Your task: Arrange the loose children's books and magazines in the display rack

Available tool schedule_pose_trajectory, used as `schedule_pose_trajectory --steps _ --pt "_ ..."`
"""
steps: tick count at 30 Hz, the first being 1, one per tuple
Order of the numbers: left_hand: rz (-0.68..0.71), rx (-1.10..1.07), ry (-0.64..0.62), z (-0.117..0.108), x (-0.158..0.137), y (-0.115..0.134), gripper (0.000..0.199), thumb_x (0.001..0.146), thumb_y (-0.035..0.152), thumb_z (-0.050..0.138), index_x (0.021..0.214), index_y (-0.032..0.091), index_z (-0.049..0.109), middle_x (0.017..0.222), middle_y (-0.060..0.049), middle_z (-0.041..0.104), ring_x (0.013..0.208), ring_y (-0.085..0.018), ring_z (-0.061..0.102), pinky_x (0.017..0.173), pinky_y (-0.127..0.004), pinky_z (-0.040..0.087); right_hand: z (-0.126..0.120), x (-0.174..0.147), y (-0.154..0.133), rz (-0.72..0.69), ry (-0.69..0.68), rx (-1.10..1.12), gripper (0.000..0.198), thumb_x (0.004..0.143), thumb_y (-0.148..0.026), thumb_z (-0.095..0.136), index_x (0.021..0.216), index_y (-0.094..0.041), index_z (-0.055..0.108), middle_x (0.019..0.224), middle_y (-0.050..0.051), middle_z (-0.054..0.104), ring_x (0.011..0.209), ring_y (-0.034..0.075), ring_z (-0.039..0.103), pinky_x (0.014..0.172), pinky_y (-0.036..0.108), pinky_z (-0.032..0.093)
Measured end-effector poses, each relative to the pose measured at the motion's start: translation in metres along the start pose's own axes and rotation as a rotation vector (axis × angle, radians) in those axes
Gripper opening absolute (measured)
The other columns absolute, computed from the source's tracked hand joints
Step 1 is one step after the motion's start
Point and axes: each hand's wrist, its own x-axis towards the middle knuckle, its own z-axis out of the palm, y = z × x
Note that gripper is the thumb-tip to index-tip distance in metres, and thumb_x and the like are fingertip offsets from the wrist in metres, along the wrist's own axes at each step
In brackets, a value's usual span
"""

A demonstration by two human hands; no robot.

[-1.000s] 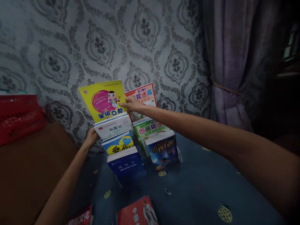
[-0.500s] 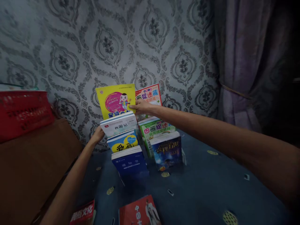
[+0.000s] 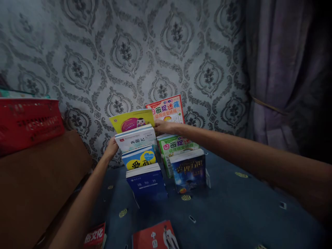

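A yellow book with a pink oval and a cartoon child stands at the back of the left row, tilted, its lower part hidden. My right hand is closed at its right edge. In front of it stand white-covered books, a blue-and-yellow book and dark blue books. My left hand is against the left edge of the white-covered books, its fingers mostly hidden. In the right row are a red-bordered picture book, a green picture book and a dark fantasy-style book.
Two red books, one in front and one at the left, lie on the dark blue patterned cloth. A red basket sits on a brown box at left. Patterned wall and tied curtain stand behind.
The yellow book has gone down behind the white-covered books, with my right hand lowered along with it. My left hand stays at the row's left side. The view has shifted slightly.
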Motion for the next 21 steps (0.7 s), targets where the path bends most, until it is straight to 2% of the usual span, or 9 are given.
schedule_pose_trajectory --steps 2,5,10,14,16,17,19,21 --pt "-0.005 -0.024 -0.004 0.001 0.0 0.007 0.035 0.061 0.047 0.08 0.077 0.015 0.077 0.08 -0.007 0.079 0.094 -0.032 0.073 0.09 -0.048 0.059 0.006 -0.001 0.003 -0.01 -0.025 -0.057 0.016 0.078 -0.014 0.074 0.065 -0.016 0.064 0.059 -0.004 0.063 0.056 0.008 0.056 0.054 0.018 0.047" --pt "-0.023 -0.037 -0.04 0.001 0.001 0.014 0.033 0.06 0.046 0.08 0.074 0.016 0.077 0.075 -0.006 0.078 0.091 -0.032 0.074 0.086 -0.046 0.06 0.006 -0.002 0.001 -0.056 -0.016 -0.096 0.012 0.079 -0.019 0.074 0.07 -0.016 0.066 0.06 -0.005 0.061 0.055 0.007 0.053 0.052 0.018 0.044" --pt "-0.048 0.015 -0.129 -0.005 0.002 0.021 0.033 0.06 0.046 0.081 0.077 0.018 0.079 0.077 -0.007 0.079 0.095 -0.034 0.073 0.086 -0.045 0.06 0.0 -0.006 -0.001 -0.097 0.059 -0.128 0.018 0.082 -0.032 0.075 0.082 -0.016 0.067 0.069 -0.001 0.067 0.061 0.01 0.059 0.058 0.021 0.049" --pt "-0.053 0.06 -0.172 -0.01 0.0 0.021 0.037 0.058 0.048 0.082 0.079 0.018 0.079 0.082 -0.008 0.08 0.098 -0.034 0.072 0.091 -0.048 0.058 -0.004 -0.015 -0.003 -0.171 0.101 -0.345 0.009 0.084 -0.025 0.069 0.084 -0.017 0.07 0.076 0.001 0.07 0.068 0.013 0.063 0.065 0.025 0.053" --pt "-0.06 0.068 -0.165 -0.011 -0.001 0.019 0.04 0.059 0.049 0.081 0.082 0.017 0.079 0.083 -0.008 0.08 0.1 -0.034 0.072 0.093 -0.049 0.057 -0.011 -0.023 -0.006 -0.245 0.242 -0.479 0.008 0.084 -0.021 0.065 0.088 -0.017 0.071 0.08 0.003 0.072 0.073 0.016 0.066 0.071 0.029 0.055" --pt "-0.068 0.07 -0.162 -0.011 -0.002 0.018 0.041 0.059 0.05 0.08 0.084 0.017 0.079 0.083 -0.008 0.08 0.1 -0.034 0.072 0.094 -0.05 0.057 -0.017 -0.028 -0.007 -0.291 0.36 -0.54 0.012 0.085 -0.021 0.063 0.092 -0.017 0.072 0.083 0.005 0.072 0.077 0.018 0.067 0.076 0.032 0.055" --pt "-0.087 0.07 -0.162 -0.01 -0.002 0.019 0.045 0.058 0.051 0.08 0.086 0.016 0.079 0.083 -0.009 0.08 0.101 -0.034 0.072 0.094 -0.05 0.056 -0.034 -0.037 -0.009 -0.38 0.664 -0.645 0.022 0.087 -0.024 0.061 0.106 -0.017 0.07 0.098 0.01 0.072 0.092 0.024 0.068 0.088 0.04 0.055" --pt "-0.091 0.068 -0.15 -0.008 -0.002 0.023 0.046 0.057 0.051 0.081 0.085 0.016 0.079 0.082 -0.009 0.08 0.1 -0.034 0.072 0.091 -0.048 0.057 -0.055 -0.044 -0.009 -0.418 0.953 -0.728 0.039 0.086 -0.03 0.064 0.123 -0.017 0.062 0.121 0.015 0.067 0.114 0.03 0.063 0.102 0.048 0.05"
